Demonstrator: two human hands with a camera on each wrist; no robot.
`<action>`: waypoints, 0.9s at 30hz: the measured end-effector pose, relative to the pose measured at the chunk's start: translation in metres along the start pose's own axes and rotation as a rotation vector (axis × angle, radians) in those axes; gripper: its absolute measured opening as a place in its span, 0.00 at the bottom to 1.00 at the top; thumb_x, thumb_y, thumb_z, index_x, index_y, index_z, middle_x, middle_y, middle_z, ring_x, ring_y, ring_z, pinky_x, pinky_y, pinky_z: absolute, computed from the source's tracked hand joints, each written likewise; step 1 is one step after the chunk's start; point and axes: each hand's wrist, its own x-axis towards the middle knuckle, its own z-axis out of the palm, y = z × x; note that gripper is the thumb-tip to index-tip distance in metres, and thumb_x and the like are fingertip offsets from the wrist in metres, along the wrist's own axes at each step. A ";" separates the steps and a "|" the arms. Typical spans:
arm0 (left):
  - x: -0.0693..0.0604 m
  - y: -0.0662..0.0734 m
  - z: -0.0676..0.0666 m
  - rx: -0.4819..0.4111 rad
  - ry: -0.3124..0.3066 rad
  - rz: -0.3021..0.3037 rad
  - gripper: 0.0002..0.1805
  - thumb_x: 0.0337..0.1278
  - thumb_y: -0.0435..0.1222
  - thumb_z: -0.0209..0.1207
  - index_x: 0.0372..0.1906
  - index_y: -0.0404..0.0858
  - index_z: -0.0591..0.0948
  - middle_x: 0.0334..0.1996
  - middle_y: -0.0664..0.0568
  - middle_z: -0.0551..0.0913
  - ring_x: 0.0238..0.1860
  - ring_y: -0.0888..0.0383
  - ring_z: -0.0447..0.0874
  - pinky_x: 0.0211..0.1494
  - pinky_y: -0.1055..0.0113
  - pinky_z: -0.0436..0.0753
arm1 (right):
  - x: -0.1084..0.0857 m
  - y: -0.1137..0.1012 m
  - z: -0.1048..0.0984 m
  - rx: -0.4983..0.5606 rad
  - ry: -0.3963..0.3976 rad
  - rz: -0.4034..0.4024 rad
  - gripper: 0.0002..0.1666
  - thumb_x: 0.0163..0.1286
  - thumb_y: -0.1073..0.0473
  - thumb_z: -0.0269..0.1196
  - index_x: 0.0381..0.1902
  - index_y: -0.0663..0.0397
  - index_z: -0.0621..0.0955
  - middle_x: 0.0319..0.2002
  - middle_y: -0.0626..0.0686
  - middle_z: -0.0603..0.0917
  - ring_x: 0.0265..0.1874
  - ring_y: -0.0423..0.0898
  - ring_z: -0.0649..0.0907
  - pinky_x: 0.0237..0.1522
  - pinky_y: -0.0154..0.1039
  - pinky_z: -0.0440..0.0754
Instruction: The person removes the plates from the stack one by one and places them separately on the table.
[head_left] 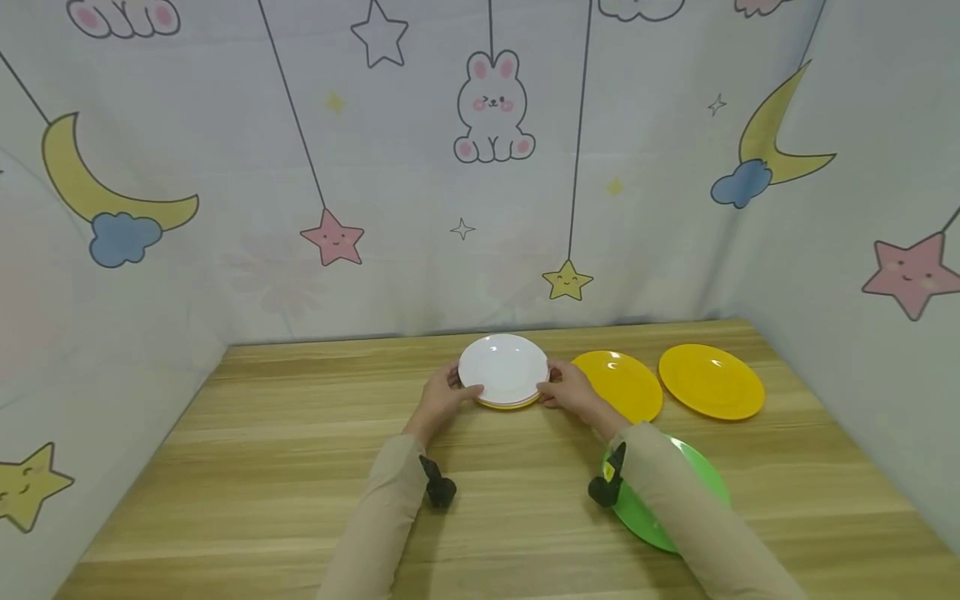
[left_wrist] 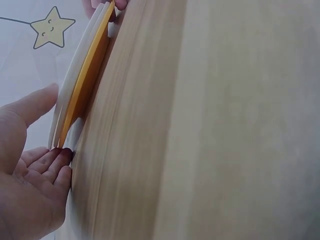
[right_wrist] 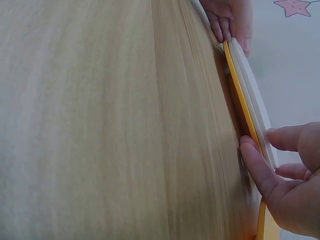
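A small stack of plates stands near the back of the table, with white plates (head_left: 504, 367) on top and a yellow plate (left_wrist: 84, 75) at the bottom. My left hand (head_left: 438, 402) holds the stack's left rim, thumb on the top side and fingertips at the lower edge. On the opposite rim my right hand (head_left: 576, 393) pinches the plates between thumb and fingers. In both wrist views the yellow underside slopes up from the wood toward its rim. Whether the whole stack is off the table I cannot tell.
Two more yellow plates lie to the right, one (head_left: 626, 387) just behind my right wrist and another (head_left: 711, 382) farther right. A green plate (head_left: 637, 517) is partly hidden under my right forearm. Patterned cloth walls (head_left: 405, 275) enclose the wooden table (head_left: 300, 467) at back and sides.
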 end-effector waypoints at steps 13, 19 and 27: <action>0.004 0.003 0.004 0.009 0.081 -0.026 0.37 0.43 0.34 0.68 0.60 0.29 0.66 0.59 0.37 0.70 0.61 0.46 0.67 0.64 0.59 0.68 | 0.001 0.000 0.001 -0.012 0.024 0.025 0.33 0.62 0.69 0.58 0.64 0.67 0.61 0.47 0.64 0.72 0.27 0.43 0.80 0.29 0.32 0.83; 0.005 0.002 0.003 0.004 0.117 -0.021 0.35 0.42 0.32 0.68 0.58 0.28 0.68 0.56 0.36 0.72 0.58 0.45 0.70 0.61 0.59 0.71 | 0.001 0.000 0.001 -0.026 0.022 0.017 0.35 0.62 0.68 0.59 0.65 0.68 0.60 0.51 0.65 0.71 0.28 0.43 0.81 0.29 0.32 0.83; 0.005 0.001 -0.001 -0.039 0.161 -0.049 0.31 0.41 0.29 0.67 0.55 0.27 0.71 0.52 0.36 0.75 0.53 0.46 0.75 0.56 0.61 0.76 | -0.001 -0.005 0.003 -0.046 0.003 0.024 0.40 0.59 0.68 0.62 0.66 0.70 0.57 0.61 0.68 0.64 0.35 0.47 0.81 0.35 0.35 0.84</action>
